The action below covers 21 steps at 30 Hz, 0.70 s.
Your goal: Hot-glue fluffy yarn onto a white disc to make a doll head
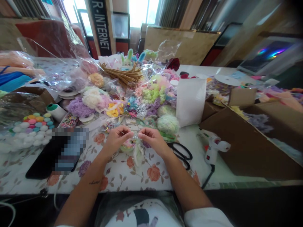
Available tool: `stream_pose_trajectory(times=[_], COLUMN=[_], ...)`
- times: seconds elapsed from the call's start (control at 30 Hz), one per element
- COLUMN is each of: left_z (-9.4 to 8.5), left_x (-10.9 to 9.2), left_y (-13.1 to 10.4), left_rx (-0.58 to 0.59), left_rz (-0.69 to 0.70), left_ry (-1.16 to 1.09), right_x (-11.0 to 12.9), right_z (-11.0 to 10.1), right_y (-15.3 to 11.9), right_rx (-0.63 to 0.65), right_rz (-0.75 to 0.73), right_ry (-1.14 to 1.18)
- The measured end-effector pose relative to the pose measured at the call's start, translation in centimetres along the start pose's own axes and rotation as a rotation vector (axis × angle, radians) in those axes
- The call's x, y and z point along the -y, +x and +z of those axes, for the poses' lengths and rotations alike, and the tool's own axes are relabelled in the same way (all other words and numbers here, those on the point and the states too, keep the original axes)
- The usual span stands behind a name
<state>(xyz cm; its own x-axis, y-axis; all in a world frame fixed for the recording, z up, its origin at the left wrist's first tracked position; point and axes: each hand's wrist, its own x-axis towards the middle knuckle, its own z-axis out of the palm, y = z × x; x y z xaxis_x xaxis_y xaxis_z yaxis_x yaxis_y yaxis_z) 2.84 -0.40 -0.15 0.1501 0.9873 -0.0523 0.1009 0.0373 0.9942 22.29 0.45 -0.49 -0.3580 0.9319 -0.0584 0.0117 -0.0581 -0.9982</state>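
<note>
My left hand point(120, 138) and my right hand point(151, 138) face each other over the flowered tablecloth, thumbs pressed to fingertips. Something thin or small may be between them, but it is too fine to make out. Just below the fingertips lies a pale green yarn piece with a loose tassel point(138, 154) and a colourful round part point(129, 144). Beside my right wrist are black-handled scissors point(181, 151), partly hidden by the arm. A pale green yarn ball point(168, 124) sits beyond my right hand, and a heap of small beads and charms point(109, 126) beyond my left.
Purple fluffy yarn point(80, 106), yellow yarn point(115, 108) and brown stems point(123, 74) crowd the back. On the left are pompoms point(35, 129), a thread cone point(56, 111) and a phone point(40, 160). A glue gun point(211, 145) and cardboard box point(246, 142) stand right.
</note>
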Motion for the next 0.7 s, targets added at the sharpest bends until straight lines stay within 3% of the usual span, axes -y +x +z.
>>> stream_pose_trajectory(times=[0.23, 0.3, 0.5, 0.7], left_z=[0.5, 0.3, -2.2, -3.0], left_x=[-1.0, -0.7, 0.8, 1.7], left_y=[-0.4, -0.3, 0.8, 1.2], left_rx=[0.107, 0.089, -0.201, -0.107], left_rz=[-0.065, -0.063, 0.106, 0.039], left_ry=[-0.002, 0.011, 0.128, 0.378], right_x=[-0.2, -0.3, -0.7, -1.1], right_z=[-0.3, -0.4, -1.1, -1.9], right_y=[-0.1, 0.0, 0.7, 1.3], right_rx=[0.082, 0.087, -0.147, -0.228], right_rz=[0.091, 0.121, 0.110, 0.247], right_ry=[0.168, 0.218, 0.440, 0.702])
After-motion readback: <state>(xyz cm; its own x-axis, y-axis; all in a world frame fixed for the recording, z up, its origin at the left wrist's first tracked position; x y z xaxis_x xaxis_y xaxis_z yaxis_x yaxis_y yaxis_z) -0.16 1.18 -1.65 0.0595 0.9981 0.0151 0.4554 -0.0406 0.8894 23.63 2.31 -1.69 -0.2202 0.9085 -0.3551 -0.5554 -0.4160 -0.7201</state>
